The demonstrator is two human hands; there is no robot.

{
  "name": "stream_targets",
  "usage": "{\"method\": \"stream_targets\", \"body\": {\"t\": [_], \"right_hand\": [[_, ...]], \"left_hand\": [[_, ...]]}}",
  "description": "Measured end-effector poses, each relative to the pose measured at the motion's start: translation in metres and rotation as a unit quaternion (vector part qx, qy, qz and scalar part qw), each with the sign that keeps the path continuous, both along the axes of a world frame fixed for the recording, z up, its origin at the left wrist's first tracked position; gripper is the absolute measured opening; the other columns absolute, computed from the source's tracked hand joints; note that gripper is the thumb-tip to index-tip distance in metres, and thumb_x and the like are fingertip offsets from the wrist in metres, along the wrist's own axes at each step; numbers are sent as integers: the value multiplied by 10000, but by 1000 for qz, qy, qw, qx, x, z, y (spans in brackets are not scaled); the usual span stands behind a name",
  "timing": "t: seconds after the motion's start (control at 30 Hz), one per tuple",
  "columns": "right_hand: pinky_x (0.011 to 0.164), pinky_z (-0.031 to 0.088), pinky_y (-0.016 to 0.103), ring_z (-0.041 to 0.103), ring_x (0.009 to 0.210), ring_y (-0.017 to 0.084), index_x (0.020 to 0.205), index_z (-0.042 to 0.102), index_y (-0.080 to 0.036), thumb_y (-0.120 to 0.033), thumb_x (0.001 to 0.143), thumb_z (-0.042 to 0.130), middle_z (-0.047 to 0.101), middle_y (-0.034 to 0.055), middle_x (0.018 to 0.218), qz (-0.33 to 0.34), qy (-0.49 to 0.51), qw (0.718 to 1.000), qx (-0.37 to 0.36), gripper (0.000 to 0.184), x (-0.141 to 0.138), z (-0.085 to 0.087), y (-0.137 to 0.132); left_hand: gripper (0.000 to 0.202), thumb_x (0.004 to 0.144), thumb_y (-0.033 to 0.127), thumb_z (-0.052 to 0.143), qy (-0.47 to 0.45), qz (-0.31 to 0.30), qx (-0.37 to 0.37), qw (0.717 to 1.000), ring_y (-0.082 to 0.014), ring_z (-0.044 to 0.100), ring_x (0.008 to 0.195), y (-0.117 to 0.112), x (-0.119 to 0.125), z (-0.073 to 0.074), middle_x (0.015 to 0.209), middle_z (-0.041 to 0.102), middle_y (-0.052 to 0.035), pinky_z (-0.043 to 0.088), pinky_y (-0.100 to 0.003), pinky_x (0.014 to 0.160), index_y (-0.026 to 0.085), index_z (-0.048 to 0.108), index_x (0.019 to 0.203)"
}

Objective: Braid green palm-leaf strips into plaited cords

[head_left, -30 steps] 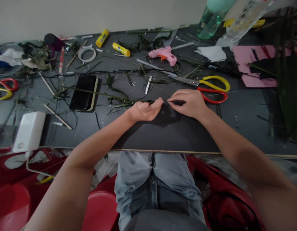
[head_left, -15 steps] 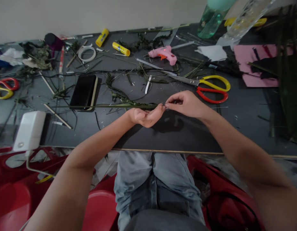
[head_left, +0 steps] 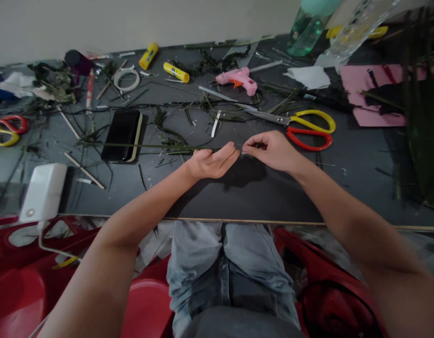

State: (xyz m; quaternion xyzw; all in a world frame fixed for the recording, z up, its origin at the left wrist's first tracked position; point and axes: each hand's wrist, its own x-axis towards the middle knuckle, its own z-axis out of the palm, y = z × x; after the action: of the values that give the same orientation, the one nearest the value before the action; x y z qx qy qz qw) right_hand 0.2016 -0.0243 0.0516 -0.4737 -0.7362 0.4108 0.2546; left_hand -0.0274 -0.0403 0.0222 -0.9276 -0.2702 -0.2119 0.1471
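My left hand [head_left: 214,162] is closed around one end of long, thin green leaf strips [head_left: 160,146], which stretch left across the phone [head_left: 121,136]. Facing its fingertips, my right hand [head_left: 268,149] pinches something tiny and pale that I cannot make out. A small gap separates the two hands, just above the dark table [head_left: 273,202]. Behind the left hand lies a braided piece of green leaf [head_left: 163,124]. Scissors with yellow and red handles [head_left: 310,129] rest just beyond my right hand.
Along the back are a pink glue gun [head_left: 238,80], yellow glue sticks [head_left: 176,72], a tape roll [head_left: 127,80] and bottles [head_left: 310,28]. A white power bank [head_left: 44,192] is at the front left. Leaf scraps and thin sticks [head_left: 85,170] litter the tabletop.
My left hand has rolled over, its fingers now straighter and lying side by side. The strips' far end has shifted upward in view. My right hand stays nearly in place, still pinching.
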Motion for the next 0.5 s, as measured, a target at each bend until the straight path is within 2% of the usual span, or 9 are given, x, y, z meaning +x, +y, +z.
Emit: {"method": "stream_targets", "body": {"t": [0.07, 0.13, 0.23, 0.37, 0.5], "right_hand": [[600, 375, 273, 509, 594, 108, 808, 778, -134, -363, 801, 676, 681, 35, 686, -5, 6, 1000, 4, 250, 0, 0, 0], [595, 378, 271, 512, 584, 105, 820, 788, -138, -358, 793, 682, 689, 36, 688, -14, 16, 1000, 6, 246, -1, -1, 0], [586, 382, 270, 522, 570, 105, 830, 802, -143, -360, 780, 697, 705, 40, 691, -30, 23, 999, 6, 246, -1, -2, -2], [594, 395, 275, 566, 589, 122, 864, 822, -159, -358, 783, 710, 741, 50, 726, -25, 10, 999, 20, 242, 0, -1, -2], [643, 431, 286, 631, 681, 157, 926, 829, -181, -394, 833, 668, 773, 67, 817, 6, 15, 999, 47, 283, 4, 4, -2]], "left_hand": [[271, 1000, 218, 494, -4, -14, 113, 993, -76, 719, 839, 0, 1, 1, 1007, 808, -19, 471, -183, 597, 239, 698, 1178], [264, 996, 208, 503, 9, -8, 146, 989, -68, 718, 860, 0, 0, -1, 1003, 807, 8, 466, -182, 597, 252, 685, 1182], [311, 994, 196, 474, 51, 14, 109, 993, -66, 723, 876, 1, 0, -4, 1030, 801, 37, 481, -186, 616, 308, 684, 1194], [353, 978, 178, 460, 66, 28, 54, 996, -79, 739, 846, 0, 4, -1, 1007, 803, 28, 493, -184, 590, 324, 694, 1199], [296, 968, 167, 499, 47, 6, 69, 996, -93, 757, 802, -1, 5, 5, 933, 811, 4, 460, -166, 497, 286, 736, 1100]]}}
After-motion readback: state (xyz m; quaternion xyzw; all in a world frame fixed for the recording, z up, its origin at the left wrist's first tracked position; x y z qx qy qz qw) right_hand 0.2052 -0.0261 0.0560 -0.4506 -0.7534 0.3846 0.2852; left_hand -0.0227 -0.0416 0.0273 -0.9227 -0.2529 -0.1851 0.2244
